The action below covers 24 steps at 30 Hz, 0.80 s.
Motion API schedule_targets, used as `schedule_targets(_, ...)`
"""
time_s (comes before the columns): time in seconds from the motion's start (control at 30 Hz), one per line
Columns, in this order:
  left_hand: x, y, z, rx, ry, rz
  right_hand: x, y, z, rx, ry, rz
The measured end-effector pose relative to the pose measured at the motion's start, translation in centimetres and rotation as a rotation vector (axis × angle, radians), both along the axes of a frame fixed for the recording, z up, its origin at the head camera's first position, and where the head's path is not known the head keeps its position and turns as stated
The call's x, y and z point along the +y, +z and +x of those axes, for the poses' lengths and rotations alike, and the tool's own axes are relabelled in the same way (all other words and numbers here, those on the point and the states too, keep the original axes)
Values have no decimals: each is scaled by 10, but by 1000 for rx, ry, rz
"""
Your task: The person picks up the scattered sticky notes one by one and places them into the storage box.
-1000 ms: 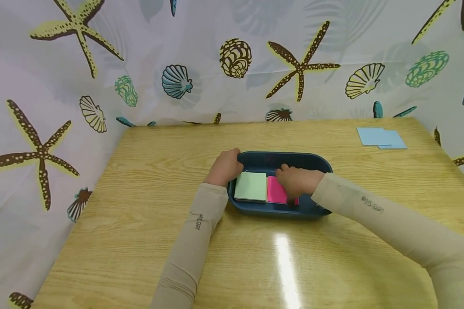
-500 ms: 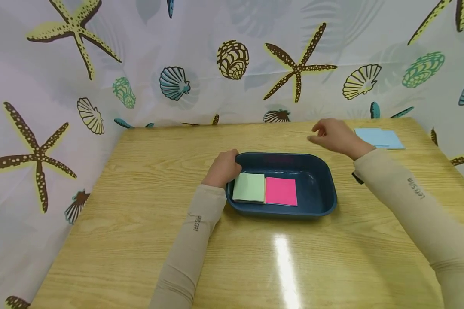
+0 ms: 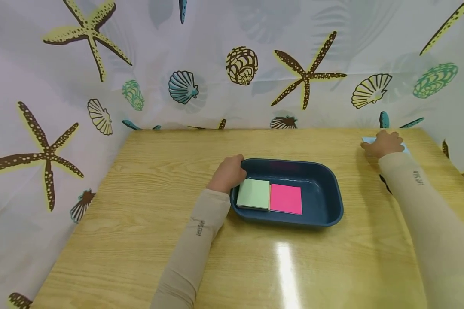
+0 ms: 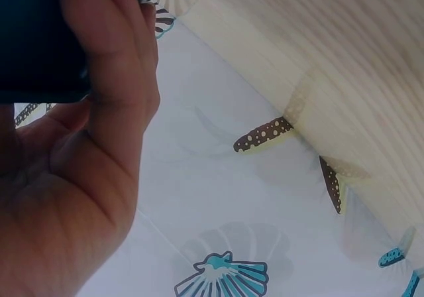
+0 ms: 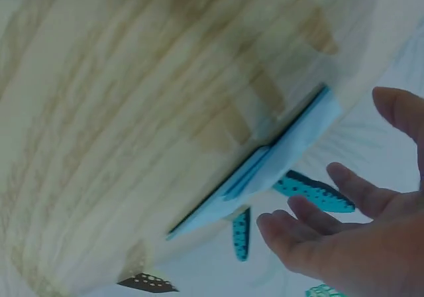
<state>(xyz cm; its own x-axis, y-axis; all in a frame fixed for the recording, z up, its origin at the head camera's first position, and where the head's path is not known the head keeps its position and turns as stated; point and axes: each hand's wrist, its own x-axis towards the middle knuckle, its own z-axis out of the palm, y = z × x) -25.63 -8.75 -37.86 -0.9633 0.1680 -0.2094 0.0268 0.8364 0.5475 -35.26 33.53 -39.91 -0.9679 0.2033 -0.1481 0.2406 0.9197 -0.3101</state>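
Note:
A dark blue plastic bin (image 3: 322,193) stands on the table, with a stack of pale green paper squares (image 3: 254,194) at its left and a pink paper square (image 3: 286,199) beside that. My left hand (image 3: 228,175) grips the bin's left rim; in the left wrist view the fingers (image 4: 122,65) curl over its wall. At the back right, my right hand (image 3: 383,145) hovers over light blue paper sheets (image 5: 285,148), hiding most of them in the head view. In the right wrist view its fingers are spread and apart from the sheets.
A wooden table (image 3: 170,171) bears everything. Behind and at the sides hangs a white curtain (image 3: 212,38) with starfish and shell prints, meeting the table's back edge. A glare streak lies in front of the bin.
My right hand has left the pink paper in the bin and moved right and back, over the blue sheets. The left hand has stayed on the bin's rim.

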Motion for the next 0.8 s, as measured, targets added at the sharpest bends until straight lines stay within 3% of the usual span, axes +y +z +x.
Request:
schedule_targets(0.33,4,-2,3,5,1,-17,19,-19,-2,-112,-73,53)
schedule_targets(0.8,1,-3,1,18,0,-24,15,-5,-1,-105,-147,83)
